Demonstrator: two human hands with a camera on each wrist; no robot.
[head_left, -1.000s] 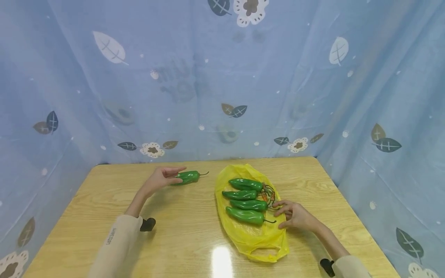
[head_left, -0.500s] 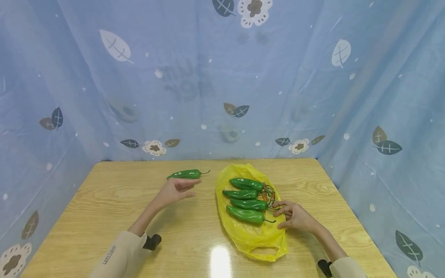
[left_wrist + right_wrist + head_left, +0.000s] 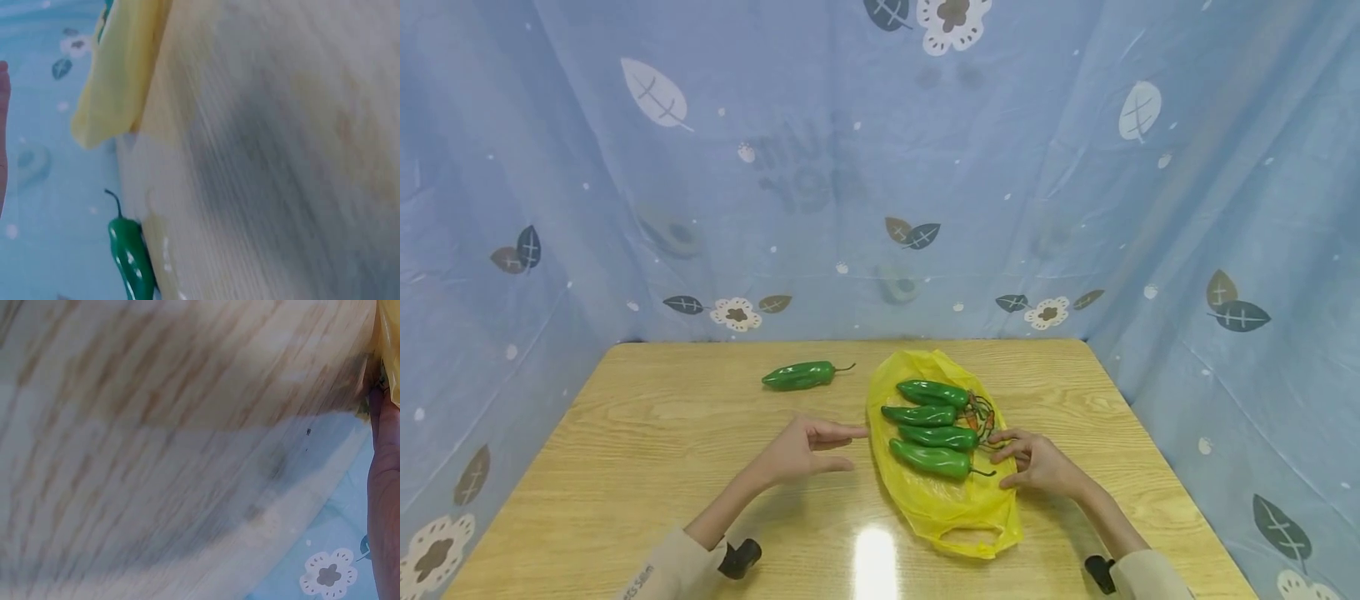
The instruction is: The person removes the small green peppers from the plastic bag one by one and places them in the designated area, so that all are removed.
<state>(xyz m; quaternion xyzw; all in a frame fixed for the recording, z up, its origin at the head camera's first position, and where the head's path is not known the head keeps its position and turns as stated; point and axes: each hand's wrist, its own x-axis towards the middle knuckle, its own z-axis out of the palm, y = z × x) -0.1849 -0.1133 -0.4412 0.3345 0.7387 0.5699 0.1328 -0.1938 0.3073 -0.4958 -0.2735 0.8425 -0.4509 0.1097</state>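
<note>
We see a blue curtain (image 3: 820, 167) behind a wooden counter (image 3: 662, 442). Right of centre lies a yellow bag (image 3: 958, 504), probably light and limp. At lower right, the right hand (image 3: 1041, 467) touches it; we cannot tell whether it grips. The left hand (image 3: 797, 452), lower centre, is empty, thumb and fingers apart. Four green peppers (image 3: 932, 458) lie on the bag, a lone pepper (image 3: 801, 376) left of centre: likely firm, slick, best held mid-body.

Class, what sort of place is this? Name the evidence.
Likely a staged filming booth: blue patterned fabric hangs behind and beside a wood-grain table, with black devices at both wrists.
</note>
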